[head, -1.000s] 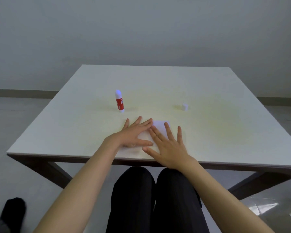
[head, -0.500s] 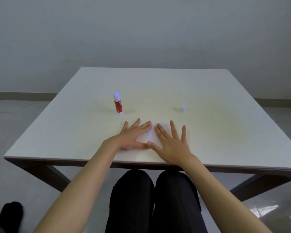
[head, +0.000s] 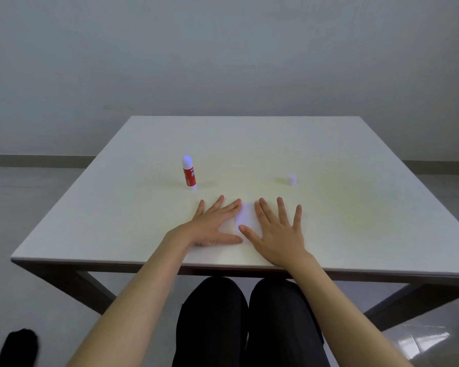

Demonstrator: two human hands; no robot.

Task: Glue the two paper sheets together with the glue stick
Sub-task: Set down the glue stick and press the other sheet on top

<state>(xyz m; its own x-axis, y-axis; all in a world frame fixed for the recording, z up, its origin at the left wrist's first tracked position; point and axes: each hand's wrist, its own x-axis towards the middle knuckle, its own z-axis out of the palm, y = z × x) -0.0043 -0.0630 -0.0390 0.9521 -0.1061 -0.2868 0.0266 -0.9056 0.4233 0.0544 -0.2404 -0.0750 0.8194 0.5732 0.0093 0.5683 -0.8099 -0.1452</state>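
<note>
Small white paper sheets lie flat near the table's front edge, mostly covered by my hands. My left hand presses flat on their left part, fingers spread. My right hand lies flat on the right part, fingers spread, thumb tip close to my left thumb. A strip of paper shows between the two hands. The red and white glue stick stands upright and uncapped behind my left hand. Its white cap sits apart, behind my right hand.
The white table has dark legs and its front edge runs just above my knees. A grey wall stands behind it. A dark shoe rests on the floor at bottom left.
My right hand has slid to the right across the paper, uncovering more of the sheet between the hands. My left hand stays pressed in place. The view tilted slightly.
</note>
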